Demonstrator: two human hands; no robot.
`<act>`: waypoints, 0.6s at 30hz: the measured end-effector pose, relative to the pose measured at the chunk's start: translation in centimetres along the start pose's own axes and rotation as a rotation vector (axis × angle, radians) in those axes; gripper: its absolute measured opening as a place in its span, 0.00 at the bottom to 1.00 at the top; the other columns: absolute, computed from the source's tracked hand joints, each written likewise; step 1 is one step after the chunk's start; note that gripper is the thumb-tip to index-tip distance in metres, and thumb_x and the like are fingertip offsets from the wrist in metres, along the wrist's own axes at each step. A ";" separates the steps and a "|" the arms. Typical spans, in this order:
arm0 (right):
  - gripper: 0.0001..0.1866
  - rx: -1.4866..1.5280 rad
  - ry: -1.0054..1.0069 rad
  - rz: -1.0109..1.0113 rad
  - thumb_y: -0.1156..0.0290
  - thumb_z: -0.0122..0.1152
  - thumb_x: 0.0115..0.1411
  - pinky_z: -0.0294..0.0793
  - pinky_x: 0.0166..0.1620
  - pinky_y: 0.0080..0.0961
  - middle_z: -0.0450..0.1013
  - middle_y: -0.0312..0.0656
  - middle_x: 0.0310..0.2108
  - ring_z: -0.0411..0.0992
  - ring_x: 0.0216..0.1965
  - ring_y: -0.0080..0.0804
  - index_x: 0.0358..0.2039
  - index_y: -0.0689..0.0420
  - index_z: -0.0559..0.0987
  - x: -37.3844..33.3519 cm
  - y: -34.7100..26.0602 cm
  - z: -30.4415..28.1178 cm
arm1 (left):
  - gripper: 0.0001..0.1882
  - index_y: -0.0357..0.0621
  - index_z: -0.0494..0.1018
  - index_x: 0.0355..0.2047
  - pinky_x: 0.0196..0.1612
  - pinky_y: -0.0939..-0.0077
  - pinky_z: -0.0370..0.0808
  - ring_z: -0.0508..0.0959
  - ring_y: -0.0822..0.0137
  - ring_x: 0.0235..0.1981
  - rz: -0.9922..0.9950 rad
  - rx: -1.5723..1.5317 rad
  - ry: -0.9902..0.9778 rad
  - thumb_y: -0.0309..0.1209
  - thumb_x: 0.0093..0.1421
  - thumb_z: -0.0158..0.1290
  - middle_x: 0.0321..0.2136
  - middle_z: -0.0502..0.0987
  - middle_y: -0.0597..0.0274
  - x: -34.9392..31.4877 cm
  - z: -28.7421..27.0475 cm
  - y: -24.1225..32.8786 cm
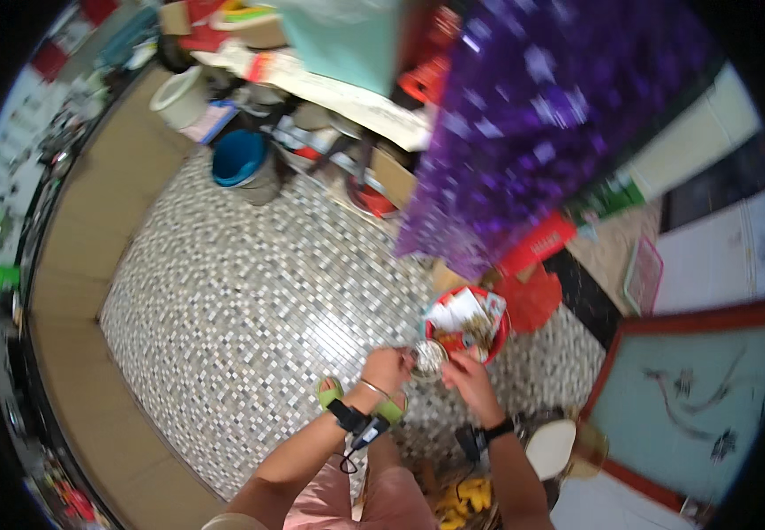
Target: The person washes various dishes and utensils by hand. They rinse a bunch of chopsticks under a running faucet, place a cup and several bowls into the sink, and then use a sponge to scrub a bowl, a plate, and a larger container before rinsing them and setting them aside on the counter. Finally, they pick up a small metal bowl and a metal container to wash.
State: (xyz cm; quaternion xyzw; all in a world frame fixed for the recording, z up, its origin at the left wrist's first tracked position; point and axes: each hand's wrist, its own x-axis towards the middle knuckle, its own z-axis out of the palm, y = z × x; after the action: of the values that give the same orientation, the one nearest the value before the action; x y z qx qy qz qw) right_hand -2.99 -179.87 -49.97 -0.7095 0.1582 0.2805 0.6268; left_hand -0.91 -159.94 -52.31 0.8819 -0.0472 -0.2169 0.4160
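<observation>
Fingers of the left hand point(388, 369) close on the near-left edge of a small round container point(429, 359), and those of the right hand point(469, 380) come to its right side, thumb and forefinger apparently pinching the rim. Blur hides whether the right fingertips press firmly or only touch. The container is held in front of the body, above the tiled floor point(267, 291), and in this view it overlaps the lower left edge of a red bin point(505, 334). Its inside looks silvery and pale; whether that is bare metal or some filling cannot be told.

As for progress, the picking up looks done: the container is in the hands and steadied from both sides. The handling itself seems to be midway, since neither hand has let go and the container has not yet been set down. The bin holds white paper point(465, 307) and other scraps, but nothing is seen falling into it, so whether anything from the container is already there stays unclear. What seems left is to finish with the container, then put it down and free both hands.
</observation>
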 end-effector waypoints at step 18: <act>0.07 0.045 -0.371 0.084 0.74 0.52 0.57 0.75 0.36 0.24 0.73 0.43 0.29 0.73 0.30 0.28 0.32 0.64 0.72 -2.9 -16.7 29.4 | 0.22 0.45 0.69 0.47 0.40 0.62 0.67 0.75 0.56 0.34 -0.248 0.317 0.563 0.44 0.57 0.48 0.28 0.77 0.58 -33.2 -36.1 -17.2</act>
State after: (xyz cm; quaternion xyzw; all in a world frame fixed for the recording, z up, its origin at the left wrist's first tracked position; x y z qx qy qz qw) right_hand -1.54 -148.72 -36.58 -0.6243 0.0756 0.4289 0.6485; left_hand -17.29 -114.27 -33.65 0.9598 0.1439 -0.0039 0.2409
